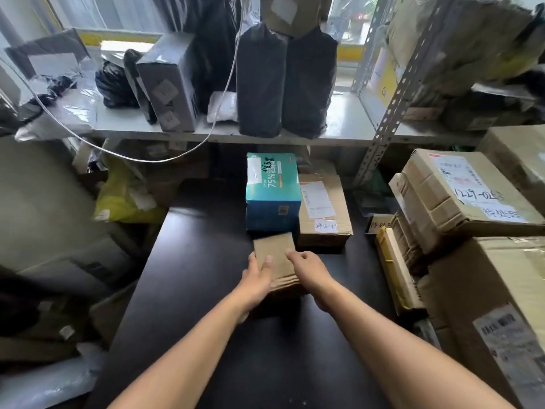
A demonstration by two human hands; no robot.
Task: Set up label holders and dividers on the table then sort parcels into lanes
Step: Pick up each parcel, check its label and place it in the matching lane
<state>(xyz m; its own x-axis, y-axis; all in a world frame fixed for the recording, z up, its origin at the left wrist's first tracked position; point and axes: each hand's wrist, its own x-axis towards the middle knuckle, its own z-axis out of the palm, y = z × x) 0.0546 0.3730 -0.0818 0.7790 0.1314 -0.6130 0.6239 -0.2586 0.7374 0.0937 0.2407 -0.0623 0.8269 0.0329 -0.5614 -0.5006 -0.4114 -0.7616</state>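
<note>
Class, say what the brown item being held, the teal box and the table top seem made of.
Brown item: matt plain cardboard, layered edges visible. Teal box: printed card, slight gloss. Table top: dark, smooth, faintly shiny; perhaps laminate.

A black matte rectangular table (206,261) is filling the middle of the view, its top catching a soft sheen. Behind it a pale grey metal shelf board (348,119) is running across, sitting higher than the tabletop. A grey perforated steel angle upright (392,104) is rising on the right, meeting that board at its front edge. Beyond the shelf a glazed window (351,13) is letting in cool daylight, with blurred greenery showing through the pane. A yellow painted band (118,36) is lining the foot of the glazing on the left. The space under the shelf is lying in shadow.
</note>
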